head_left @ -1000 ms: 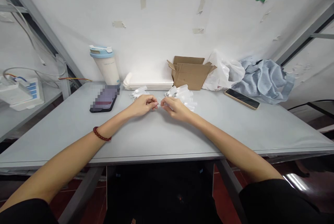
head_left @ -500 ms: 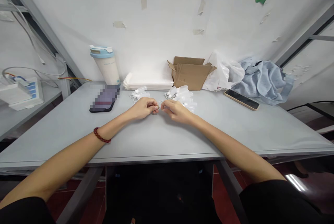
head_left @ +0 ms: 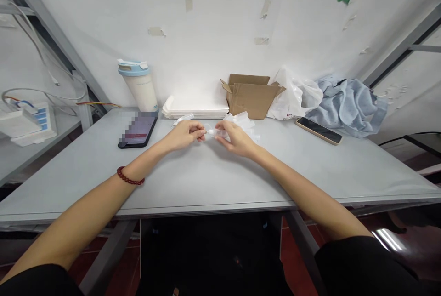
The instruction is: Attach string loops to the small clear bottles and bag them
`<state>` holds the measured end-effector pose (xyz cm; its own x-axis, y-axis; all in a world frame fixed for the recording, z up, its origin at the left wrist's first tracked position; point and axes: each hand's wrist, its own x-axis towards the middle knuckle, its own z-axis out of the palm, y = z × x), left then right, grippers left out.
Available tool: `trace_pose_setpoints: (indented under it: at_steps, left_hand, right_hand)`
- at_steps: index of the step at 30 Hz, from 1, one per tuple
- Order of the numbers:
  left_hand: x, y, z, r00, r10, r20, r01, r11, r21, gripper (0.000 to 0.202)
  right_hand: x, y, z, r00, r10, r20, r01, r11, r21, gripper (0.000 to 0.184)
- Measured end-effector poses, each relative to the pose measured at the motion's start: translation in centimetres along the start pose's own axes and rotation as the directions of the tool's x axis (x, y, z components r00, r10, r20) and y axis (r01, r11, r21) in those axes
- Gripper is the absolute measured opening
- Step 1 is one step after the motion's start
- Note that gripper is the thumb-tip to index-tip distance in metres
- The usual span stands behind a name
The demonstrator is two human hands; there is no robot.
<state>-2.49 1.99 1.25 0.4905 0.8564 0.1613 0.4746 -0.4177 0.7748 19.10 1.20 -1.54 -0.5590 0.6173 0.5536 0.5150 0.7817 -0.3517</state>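
Grey worktable (head_left: pixel 213 181) set against a white wall marked with bits of tape, seen from above as we look down at our own arms. At far left, on a side shelf, sits a white device with cables (head_left: pixel 24 123). Near the table's back edge stands a tall tumbler with a blue lid (head_left: pixel 139 85), and just in front of it a dark phone (head_left: pixel 138 130) lies flat.

Our left arm wears a beaded bracelet (head_left: pixel 129 176). Our left hand (head_left: pixel 182 134) pinches one end of a small clear plastic piece (head_left: pixel 211 131) between thumb and fingertips. Our right hand (head_left: pixel 236 139) pinches the other end, so the piece hangs just above mid-table between both hands.

We judge that two small parts are being joined or pulled apart; we cannot tell which. Either way, the next move calls for steady, aligned fingertip pressure.

Just behind the right hand lies a pile of similar clear pieces (head_left: pixel 243 121). Further right are an open cardboard box (head_left: pixel 251 96), a white plastic bag (head_left: pixel 296 93), a second phone (head_left: pixel 319 130) and a crumpled blue cloth (head_left: pixel 347 100).
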Motion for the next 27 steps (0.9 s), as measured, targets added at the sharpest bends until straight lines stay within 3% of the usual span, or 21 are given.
trace_pose_setpoints:
  at_steps: [4,9,15,20,27]
  left_hand:
    - [0.5,-0.9,-2.0,0.978,-0.071,-0.197,0.080,0.996,0.040,0.018]
    - [1.1,-2.7,-4.2,0.898,-0.191,-0.397,0.249,0.964,0.097,0.011]
    - [1.1,-3.0,-4.5,0.869,-0.228,-0.438,0.365,0.894,0.258,0.009]
    - [0.9,-2.4,-4.2,0.838,-0.216,-0.501,0.429,0.829,0.359,0.020]
    - [1.0,-2.3,-4.1,0.838,-0.181,-0.515,0.423,0.812,0.402,0.026]
  right_hand:
    - [0.2,1.2,-0.9,0.997,0.045,-0.070,-0.051,0.995,-0.091,0.021]
    - [0.2,2.7,-1.0,0.998,0.052,-0.028,-0.057,0.968,-0.245,0.006]
    - [0.3,1.4,-0.8,0.993,0.094,0.070,-0.062,0.930,-0.361,0.004]
    - [0.4,-0.2,-1.0,0.971,0.158,0.180,-0.042,0.852,-0.521,0.007]
    - [0.5,0.0,-1.3,0.963,0.217,0.162,-0.072,0.782,-0.620,0.013]
